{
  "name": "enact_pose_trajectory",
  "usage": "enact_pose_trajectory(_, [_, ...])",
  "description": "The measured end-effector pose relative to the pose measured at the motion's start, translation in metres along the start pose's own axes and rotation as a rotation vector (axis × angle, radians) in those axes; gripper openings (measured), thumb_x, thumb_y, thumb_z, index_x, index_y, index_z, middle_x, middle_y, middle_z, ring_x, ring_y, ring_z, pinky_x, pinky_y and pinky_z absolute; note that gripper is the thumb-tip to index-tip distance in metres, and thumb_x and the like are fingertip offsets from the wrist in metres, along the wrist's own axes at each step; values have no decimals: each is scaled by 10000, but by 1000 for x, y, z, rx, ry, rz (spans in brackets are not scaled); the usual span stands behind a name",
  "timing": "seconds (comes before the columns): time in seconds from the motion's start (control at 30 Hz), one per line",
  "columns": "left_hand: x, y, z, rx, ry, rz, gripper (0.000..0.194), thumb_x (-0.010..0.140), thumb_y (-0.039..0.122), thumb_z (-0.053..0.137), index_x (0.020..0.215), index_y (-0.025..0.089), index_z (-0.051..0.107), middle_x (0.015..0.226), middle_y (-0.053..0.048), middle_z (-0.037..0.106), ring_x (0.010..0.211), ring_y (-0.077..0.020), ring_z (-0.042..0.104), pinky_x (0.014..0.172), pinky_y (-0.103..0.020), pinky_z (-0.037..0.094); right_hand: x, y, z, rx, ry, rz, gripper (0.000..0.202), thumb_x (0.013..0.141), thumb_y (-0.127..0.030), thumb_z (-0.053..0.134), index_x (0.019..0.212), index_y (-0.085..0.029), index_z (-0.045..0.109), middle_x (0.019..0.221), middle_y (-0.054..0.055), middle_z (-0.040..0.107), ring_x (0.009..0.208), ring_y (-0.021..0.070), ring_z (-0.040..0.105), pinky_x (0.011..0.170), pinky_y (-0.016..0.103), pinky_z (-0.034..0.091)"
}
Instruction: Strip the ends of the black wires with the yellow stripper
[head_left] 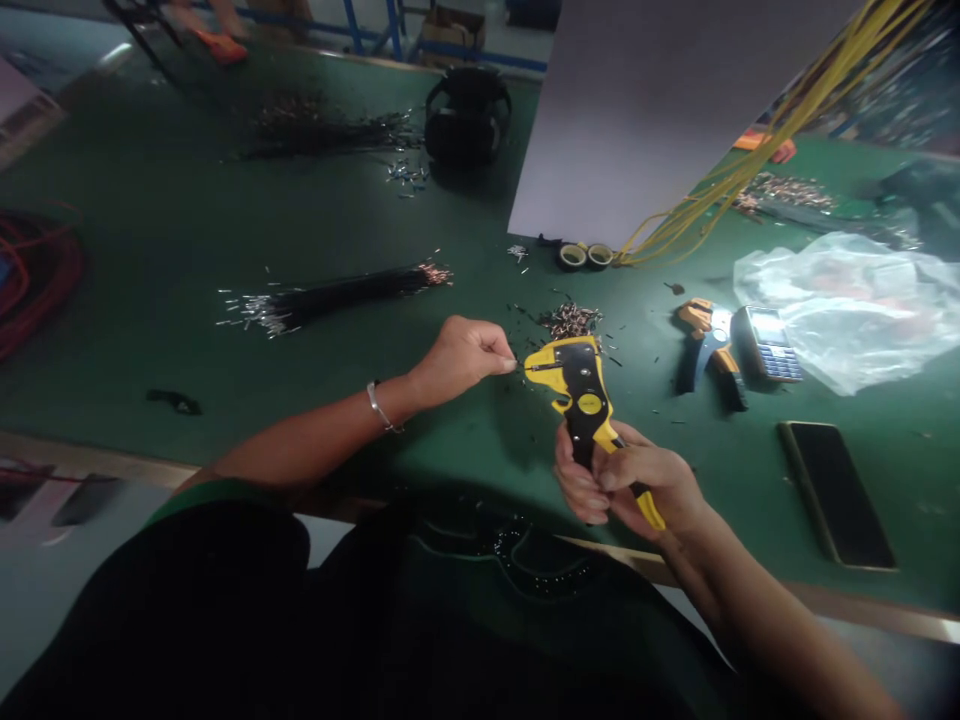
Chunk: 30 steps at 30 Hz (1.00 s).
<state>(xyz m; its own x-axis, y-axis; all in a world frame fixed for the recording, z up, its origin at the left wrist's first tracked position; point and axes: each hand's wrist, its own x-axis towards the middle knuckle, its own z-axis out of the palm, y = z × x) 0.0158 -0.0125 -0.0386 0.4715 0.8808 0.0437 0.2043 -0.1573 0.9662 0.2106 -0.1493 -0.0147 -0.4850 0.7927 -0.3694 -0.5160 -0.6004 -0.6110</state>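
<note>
My right hand [637, 475] is wrapped round the handles of a yellow and black wire stripper [589, 390], its jaws pointing left. Just left of those jaws, my left hand [469, 352] is closed in a pinch. A small dark end, seemingly of a black wire [517, 364], shows at its fingertips; most of it is hidden. Behind the stripper lies a small heap of stripped bits [571, 319] with dark scraps around it. A bundle of black wires [337, 295] lies beyond my left hand, with silvery ends at left and coppery ends at right.
On the green table [150, 300] at right lie an orange and grey hand tool [709, 345], a keypad device [771, 343], a smartphone [838, 495] and a clear plastic bag [862, 300]. Tape rolls [572, 256], a grey panel [622, 110] and yellow wires [780, 150] stand behind. Another person's hand [221, 42] shows far left.
</note>
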Motion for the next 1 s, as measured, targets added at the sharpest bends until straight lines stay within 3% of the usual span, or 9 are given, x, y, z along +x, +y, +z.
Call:
enact_pose_trajectory(0.57, [-4, 4, 5, -43, -51, -17, 71, 620, 149, 693, 559, 139, 656, 530, 19, 593, 506, -71, 486, 508, -217, 364, -18, 3, 8, 34, 9, 45, 282, 549, -117, 536, 823, -152, 594, 643, 3, 509, 469, 98, 404, 426, 248, 339])
enact_pose_trajectory(0.83, [-5, 8, 8, -26, 11, -12, 94, 630, 131, 669, 543, 143, 638, 524, 28, 575, 507, -67, 468, 498, -213, 351, -3, 0, -3, -31, 66, -37, 287, 544, -92, 537, 819, -145, 600, 623, 6, 524, 464, 111, 429, 424, 258, 348])
enact_pose_trajectory(1.0, [-1, 0, 0, -33, -2, -14, 75, 617, 148, 686, 548, 149, 656, 550, 15, 605, 524, -74, 494, 512, -220, 370, -15, 1, 4, -29, 46, 40, 276, 564, -125, 555, 834, -151, 605, 649, 14, 517, 486, 118, 430, 450, 276, 358])
